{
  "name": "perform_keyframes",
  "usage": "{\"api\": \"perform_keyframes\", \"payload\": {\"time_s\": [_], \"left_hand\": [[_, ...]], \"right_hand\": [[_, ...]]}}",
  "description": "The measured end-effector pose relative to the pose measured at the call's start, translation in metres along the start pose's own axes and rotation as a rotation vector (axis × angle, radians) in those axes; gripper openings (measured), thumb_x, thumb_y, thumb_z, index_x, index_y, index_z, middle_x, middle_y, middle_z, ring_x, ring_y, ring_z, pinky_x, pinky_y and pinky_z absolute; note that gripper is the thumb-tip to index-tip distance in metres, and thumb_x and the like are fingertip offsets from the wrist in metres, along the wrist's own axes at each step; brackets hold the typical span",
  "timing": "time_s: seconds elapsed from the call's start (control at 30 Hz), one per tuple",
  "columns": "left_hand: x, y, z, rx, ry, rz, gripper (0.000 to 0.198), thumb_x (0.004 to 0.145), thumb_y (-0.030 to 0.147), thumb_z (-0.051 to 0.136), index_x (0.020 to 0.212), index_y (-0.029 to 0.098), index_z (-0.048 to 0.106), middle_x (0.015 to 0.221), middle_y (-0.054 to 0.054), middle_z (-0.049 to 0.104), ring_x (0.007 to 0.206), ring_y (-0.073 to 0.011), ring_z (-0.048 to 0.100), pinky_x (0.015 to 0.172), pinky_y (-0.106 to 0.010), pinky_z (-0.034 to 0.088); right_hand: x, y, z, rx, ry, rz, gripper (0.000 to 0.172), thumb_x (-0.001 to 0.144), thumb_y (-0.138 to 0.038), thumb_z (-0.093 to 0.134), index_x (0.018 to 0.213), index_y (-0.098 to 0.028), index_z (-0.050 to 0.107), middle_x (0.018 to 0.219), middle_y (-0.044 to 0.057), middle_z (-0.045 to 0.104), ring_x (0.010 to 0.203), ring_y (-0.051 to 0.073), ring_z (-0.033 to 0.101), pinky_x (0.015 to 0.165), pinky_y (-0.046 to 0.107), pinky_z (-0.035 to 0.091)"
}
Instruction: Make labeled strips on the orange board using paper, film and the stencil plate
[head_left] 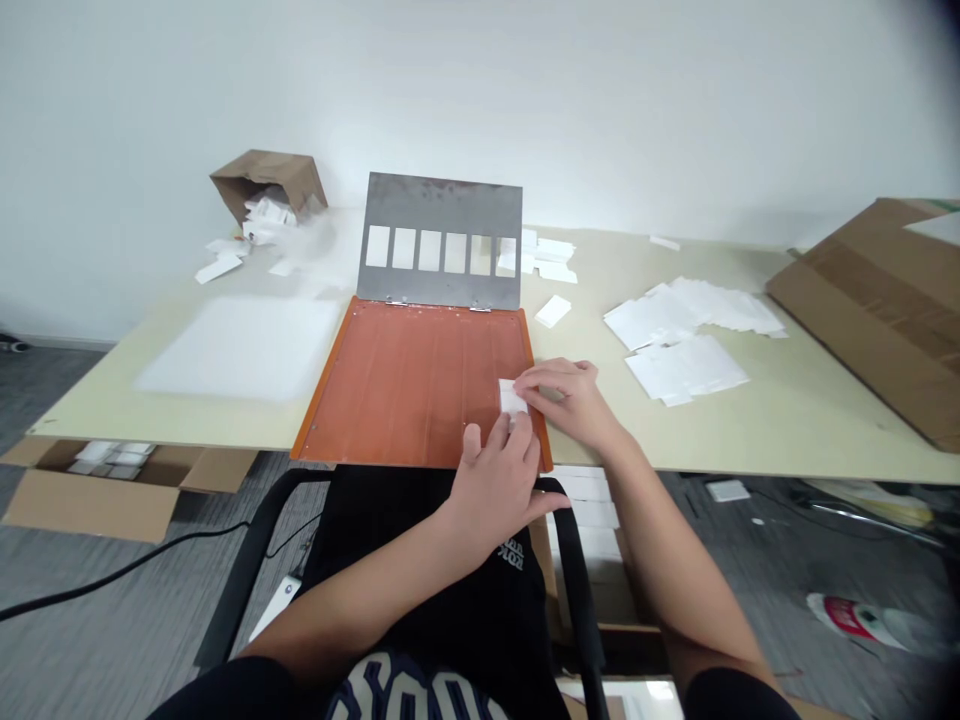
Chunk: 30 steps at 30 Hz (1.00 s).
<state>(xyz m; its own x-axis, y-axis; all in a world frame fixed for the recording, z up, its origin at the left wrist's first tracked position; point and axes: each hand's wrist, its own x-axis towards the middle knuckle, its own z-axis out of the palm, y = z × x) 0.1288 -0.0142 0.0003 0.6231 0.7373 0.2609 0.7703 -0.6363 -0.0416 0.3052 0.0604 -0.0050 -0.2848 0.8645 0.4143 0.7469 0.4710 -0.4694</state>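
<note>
A small white card [511, 397] lies on the orange board [405, 385] near its right edge. My right hand [568, 397] has its thumb and fingertips closed at the card's upper right side. From below, my left hand [499, 475] reaches over the board with its fingers spread, fingertips touching the card's lower end. Its thumb sticks out to the right. Hinged to the board's back edge, a grey metal plate [442, 205] stands raised, with a row of several rectangular windows cut through it.
White paper sheets [686, 370] lie at the right beside a large cardboard box [877, 310]. Loose white cards [553, 311] sit right of the board. At the left are a translucent white sheet [240, 345] and a tipped carton [277, 175] spilling white pieces. Chair armrests [581, 580] flank my lap.
</note>
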Motion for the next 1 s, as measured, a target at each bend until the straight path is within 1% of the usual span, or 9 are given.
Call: {"api": "perform_keyframes", "payload": {"time_s": [0.1,0.2,0.37,0.6,1.0], "left_hand": [[0.0,-0.001,0.002,-0.008,-0.005,0.003,0.073,0.089,0.072,0.038,0.123,0.012,0.063,0.141,-0.016,0.054,0.126,-0.0318,0.047,0.098,-0.048,0.038],[0.0,-0.001,0.002,-0.014,-0.01,0.008,0.074,0.089,0.072,0.037,0.122,0.012,0.063,0.142,-0.017,0.054,0.127,-0.0318,0.047,0.098,-0.049,0.039],[-0.001,0.001,0.002,-0.005,-0.014,-0.01,0.072,0.087,0.073,0.042,0.121,0.013,0.064,0.143,-0.016,0.054,0.129,-0.0333,0.045,0.098,-0.05,0.04],[-0.002,0.003,0.001,-0.01,-0.021,-0.03,0.072,0.087,0.073,0.043,0.126,0.015,0.063,0.144,-0.016,0.053,0.131,-0.035,0.045,0.097,-0.049,0.039],[-0.003,0.004,0.002,0.006,-0.022,-0.032,0.075,0.089,0.073,0.038,0.13,0.013,0.06,0.146,-0.015,0.053,0.131,-0.0333,0.045,0.096,-0.049,0.04]], "right_hand": [[-0.006,-0.002,0.001,-0.054,-0.001,-0.035,0.018,0.096,-0.031,0.056,0.087,-0.029,0.072,0.1,-0.001,0.076,0.101,0.024,0.067,0.094,0.047,0.027],[-0.01,-0.002,0.003,-0.071,0.001,-0.066,0.018,0.097,-0.029,0.054,0.09,-0.028,0.071,0.098,0.0,0.077,0.103,0.023,0.068,0.097,0.047,0.025],[-0.013,-0.001,0.006,-0.055,0.0,-0.119,0.019,0.097,-0.027,0.052,0.093,-0.027,0.071,0.101,0.001,0.077,0.107,0.022,0.068,0.104,0.047,0.027],[-0.015,0.0,0.008,-0.024,-0.017,-0.16,0.022,0.096,-0.022,0.049,0.096,-0.026,0.071,0.104,0.003,0.076,0.104,0.02,0.069,0.109,0.048,0.035],[-0.017,0.0,0.005,-0.014,-0.019,-0.174,0.023,0.096,-0.02,0.05,0.097,-0.025,0.072,0.106,0.004,0.076,0.106,0.02,0.069,0.112,0.05,0.034]]}}
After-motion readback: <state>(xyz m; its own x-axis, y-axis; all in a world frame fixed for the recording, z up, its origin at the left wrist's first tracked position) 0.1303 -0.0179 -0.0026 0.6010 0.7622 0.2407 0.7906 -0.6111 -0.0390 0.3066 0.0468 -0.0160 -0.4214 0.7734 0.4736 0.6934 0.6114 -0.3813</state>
